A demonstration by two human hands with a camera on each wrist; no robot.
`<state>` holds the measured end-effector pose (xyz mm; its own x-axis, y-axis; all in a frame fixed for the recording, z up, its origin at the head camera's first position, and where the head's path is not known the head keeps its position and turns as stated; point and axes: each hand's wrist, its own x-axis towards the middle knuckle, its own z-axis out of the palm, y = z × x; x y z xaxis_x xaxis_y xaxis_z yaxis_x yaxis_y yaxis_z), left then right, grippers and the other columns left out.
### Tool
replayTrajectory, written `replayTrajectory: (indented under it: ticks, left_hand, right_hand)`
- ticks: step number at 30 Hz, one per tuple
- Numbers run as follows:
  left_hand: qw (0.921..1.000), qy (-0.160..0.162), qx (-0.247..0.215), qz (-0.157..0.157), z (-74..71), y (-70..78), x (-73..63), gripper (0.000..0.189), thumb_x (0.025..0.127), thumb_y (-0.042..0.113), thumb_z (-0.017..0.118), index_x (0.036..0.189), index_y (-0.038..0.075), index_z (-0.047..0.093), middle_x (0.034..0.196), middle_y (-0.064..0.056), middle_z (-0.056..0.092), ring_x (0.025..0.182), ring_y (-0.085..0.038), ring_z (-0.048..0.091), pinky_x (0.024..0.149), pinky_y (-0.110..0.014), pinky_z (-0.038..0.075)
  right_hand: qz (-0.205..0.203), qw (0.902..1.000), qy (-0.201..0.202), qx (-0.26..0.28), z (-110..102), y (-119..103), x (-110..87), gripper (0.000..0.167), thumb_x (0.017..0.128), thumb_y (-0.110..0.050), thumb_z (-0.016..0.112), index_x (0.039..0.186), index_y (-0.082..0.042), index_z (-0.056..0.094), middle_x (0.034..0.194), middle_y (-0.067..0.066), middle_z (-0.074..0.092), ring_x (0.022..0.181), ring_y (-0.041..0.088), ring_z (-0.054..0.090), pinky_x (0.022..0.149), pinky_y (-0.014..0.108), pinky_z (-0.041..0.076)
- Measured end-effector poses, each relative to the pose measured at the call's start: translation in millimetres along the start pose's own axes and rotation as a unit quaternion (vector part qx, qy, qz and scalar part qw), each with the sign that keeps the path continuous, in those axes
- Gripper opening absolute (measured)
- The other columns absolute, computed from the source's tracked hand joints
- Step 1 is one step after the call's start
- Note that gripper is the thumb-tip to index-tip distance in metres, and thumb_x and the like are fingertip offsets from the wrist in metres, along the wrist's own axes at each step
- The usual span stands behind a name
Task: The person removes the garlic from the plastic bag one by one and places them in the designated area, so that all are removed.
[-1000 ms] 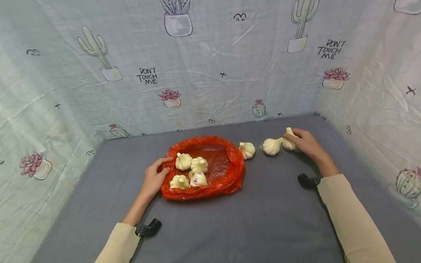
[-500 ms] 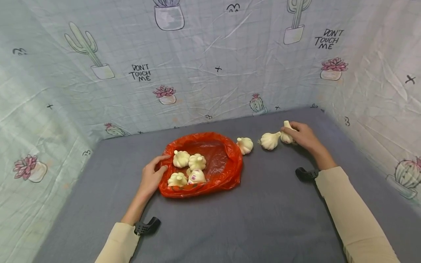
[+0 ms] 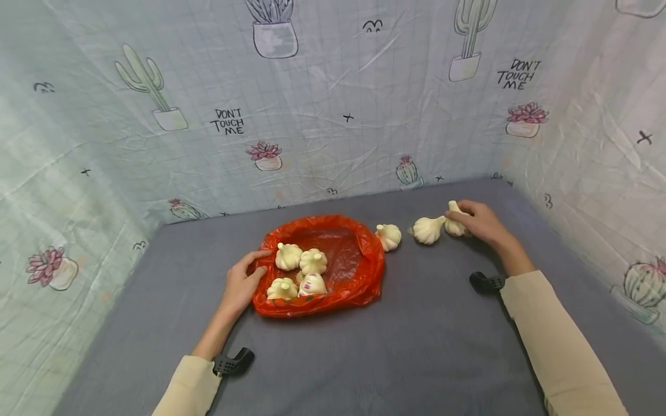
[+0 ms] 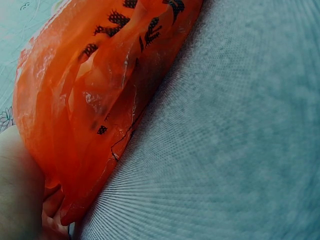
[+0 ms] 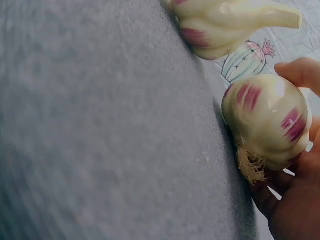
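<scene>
A red plastic bag (image 3: 372,260) lies with its mouth spread wide on the grey table, its rim rolled outward. Several garlic bulbs sit in its left half, among them one garlic bulb (image 3: 314,262) with its stem up. My left hand (image 3: 241,286) holds the bag's left rim between thumb and fingers; in the left wrist view the bag (image 4: 100,100) covers part of the fingers. At the far right, my right hand (image 3: 483,222) grips a garlic bulb (image 3: 454,222) at table level. The right wrist view shows that bulb's (image 5: 267,120) purple streaks and roots, with fingers curled round it.
Between the bag and my right hand lie two loose garlic bulbs, one (image 3: 389,237) against the bag's right rim and another (image 3: 428,230) touching the gripped bulb. A patterned cloth (image 3: 312,92) hangs behind the grey table (image 3: 364,358) and along both sides.
The head view dips and shifts slightly. Both hands keep their places, the left at the bag's rim and the right on the garlic bulb.
</scene>
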<state>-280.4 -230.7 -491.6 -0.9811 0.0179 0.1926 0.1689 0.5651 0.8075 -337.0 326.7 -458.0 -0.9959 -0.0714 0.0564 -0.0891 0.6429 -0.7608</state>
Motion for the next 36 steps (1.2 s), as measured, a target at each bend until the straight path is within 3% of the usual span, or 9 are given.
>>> replayTrajectory:
  ticks: [7, 12, 18, 22, 24, 28, 36]
  left_hand:
    - [1.0, 0.002, 0.006, 0.0, 1.4, -0.5, 0.1, 0.037, 0.099, 0.009, 0.06, 0.134, 0.018, 0.068, 0.144, -0.013, 0.063, 0.137, -0.029, 0.054, 0.111, -0.047, 0.042]
    - [1.0, 0.002, 0.009, -0.002, 2.1, -0.4, -1.0, 0.036, 0.099, 0.009, 0.061, 0.133, 0.018, 0.069, 0.142, -0.012, 0.064, 0.137, -0.028, 0.054, 0.11, -0.046, 0.043]
    - [1.0, 0.002, 0.006, -0.004, 2.3, -0.1, -3.1, 0.036, 0.099, 0.009, 0.061, 0.133, 0.017, 0.069, 0.142, -0.014, 0.063, 0.136, -0.03, 0.054, 0.11, -0.047, 0.043]
    - [1.0, 0.005, 0.004, 0.001, 1.6, 0.1, -3.3, 0.035, 0.099, 0.009, 0.061, 0.132, 0.016, 0.069, 0.141, -0.011, 0.065, 0.139, -0.029, 0.053, 0.113, -0.047, 0.041]
    - [1.0, 0.006, 0.002, 0.004, 1.0, 0.0, -3.2, 0.035, 0.099, 0.009, 0.06, 0.132, 0.016, 0.069, 0.141, -0.009, 0.066, 0.14, -0.028, 0.052, 0.114, -0.047, 0.04]
    - [1.0, 0.005, -0.002, 0.008, 0.6, -0.5, -2.7, 0.035, 0.1, 0.009, 0.06, 0.132, 0.016, 0.069, 0.141, -0.009, 0.065, 0.14, -0.028, 0.052, 0.114, -0.048, 0.041]
    - [1.0, 0.004, 0.004, -0.002, 2.3, -1.7, -2.0, 0.036, 0.1, 0.008, 0.059, 0.134, 0.017, 0.068, 0.144, -0.014, 0.062, 0.139, -0.031, 0.053, 0.111, -0.049, 0.042]
  right_hand:
    - [-0.009, 0.9994, -0.027, 0.019, -2, 1, -2.9, 0.041, 0.103, -0.037, 0.061, 0.124, -0.002, 0.066, 0.097, -0.002, 0.066, 0.069, 0.01, 0.054, 0.062, 0.032, 0.05]
    - [-0.026, 0.9988, -0.04, 0.012, -3, 0, -6.9, 0.041, 0.104, -0.033, 0.061, 0.128, -0.001, 0.066, 0.123, 0.014, 0.069, 0.074, 0.009, 0.055, 0.064, 0.032, 0.051]
    - [-0.026, 0.9983, -0.052, 0.008, -4, -1, -8.3, 0.043, 0.104, -0.033, 0.06, 0.133, -0.001, 0.063, 0.128, 0.02, 0.064, 0.078, 0.008, 0.056, 0.066, 0.031, 0.052]
    - [-0.023, 0.9983, -0.054, 0.009, -6, -3, -6.2, 0.049, 0.104, -0.034, 0.06, 0.139, 0.001, 0.057, 0.137, 0.024, 0.06, 0.095, 0.023, 0.062, 0.074, 0.04, 0.056]
    - [-0.023, 0.9985, -0.049, 0.009, -8, -6, -5.8, 0.054, 0.104, -0.036, 0.06, 0.142, 0.001, 0.054, 0.143, 0.027, 0.056, 0.114, 0.035, 0.06, 0.088, 0.051, 0.055]
    - [-0.036, 0.9989, -0.024, 0.02, -16, -15, -8.1, 0.058, 0.103, -0.037, 0.062, 0.145, 0.002, 0.049, 0.15, 0.029, 0.048, 0.141, 0.049, 0.043, 0.108, 0.068, 0.038]
    - [-0.078, 0.9955, 0.029, 0.046, -29, -43, -19.0, 0.057, 0.103, -0.034, 0.063, 0.146, 0.0, 0.049, 0.148, 0.027, 0.051, 0.139, 0.047, 0.045, 0.108, 0.065, 0.041]
